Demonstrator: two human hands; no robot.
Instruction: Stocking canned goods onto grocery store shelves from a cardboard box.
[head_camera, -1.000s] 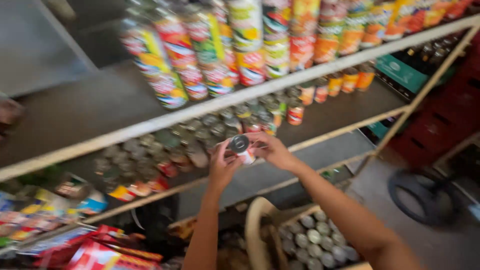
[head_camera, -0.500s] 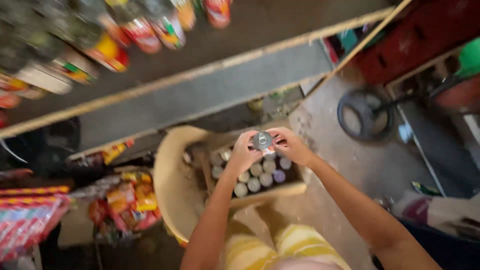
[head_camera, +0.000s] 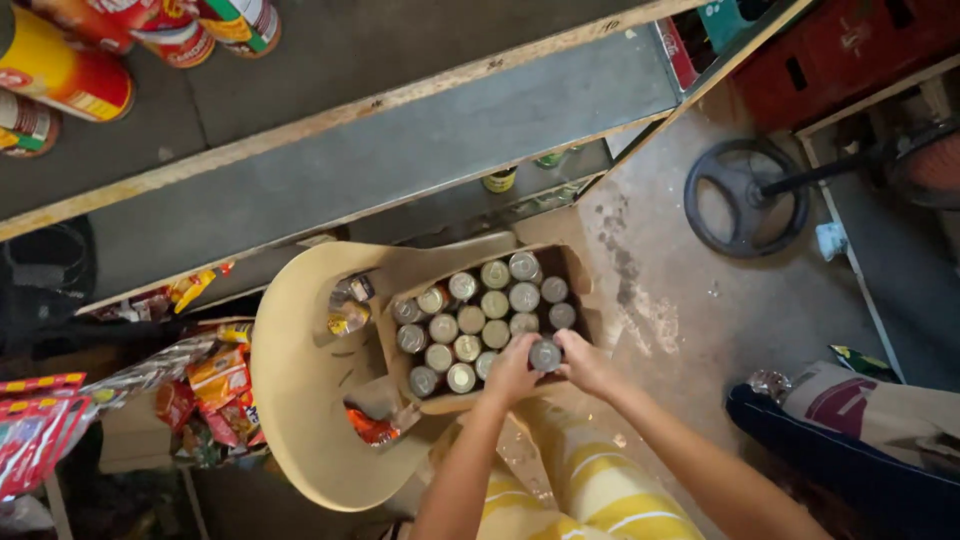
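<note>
We look straight down: our left hand (head_camera: 512, 370) and right hand (head_camera: 585, 362) meet at the near right corner of a cardboard box (head_camera: 575, 275), both closed around one silver-topped can (head_camera: 545, 354), fingers wrapped on its sides, so the grip of each is holding that can. Can sits at the box's near edge, upright, lid up; we cannot tell if it rests in the box or is lifted. Rest of the box is packed with more upright cans (head_camera: 482, 315) in rows, touching each other. Box lies on the seat of a tan plastic chair (head_camera: 300, 400), filling its right part; a crumpled clear wrapper (head_camera: 347, 305) lies at the seat's far left, an orange wrapper (head_camera: 372, 428) at the near edge just beside the box. Wooden shelves (head_camera: 330, 110) run across the top, labelled cans (head_camera: 70, 80) on the upper left end. Snack packets (head_camera: 215, 375) hang left of the chair. Round black fan base (head_camera: 745, 200) stands on the concrete floor (head_camera: 660, 300), well right of the box. Yellow striped trousers (head_camera: 590, 490) show below our arms.
</note>
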